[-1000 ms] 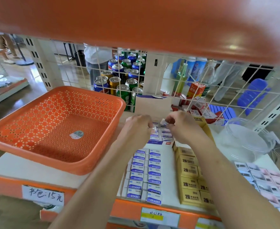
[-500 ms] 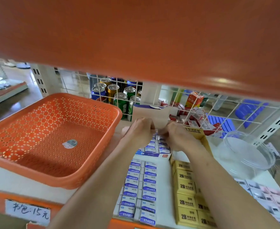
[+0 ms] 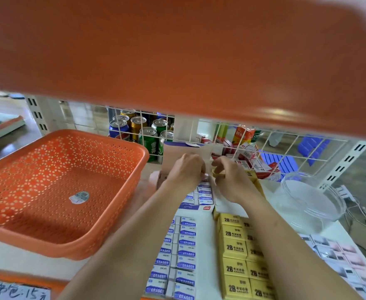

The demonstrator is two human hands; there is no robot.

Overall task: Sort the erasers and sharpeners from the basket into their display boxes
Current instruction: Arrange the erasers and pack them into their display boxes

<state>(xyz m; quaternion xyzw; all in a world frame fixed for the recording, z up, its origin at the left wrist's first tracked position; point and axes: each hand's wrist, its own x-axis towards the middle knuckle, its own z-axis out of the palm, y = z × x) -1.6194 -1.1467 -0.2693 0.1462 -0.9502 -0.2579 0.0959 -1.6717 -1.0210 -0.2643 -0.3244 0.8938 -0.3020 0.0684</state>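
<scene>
Eraser box beneath hands, basket leftward

Two arms and two hands show, and they all belong to one person. The left arm and the right arm are both bare, from the bottom edge of the view right up to the wrist. Each arm is long and smooth. It looks wide low down and gets thinner near the wrist. The left hand and the right hand are bare too. Their backs face up, and the round bumps of the knuckles show on top. The fingers are partly hidden, so the nails are hard to see. The view is a bit blurry, so tiny marks cannot be told.
</scene>
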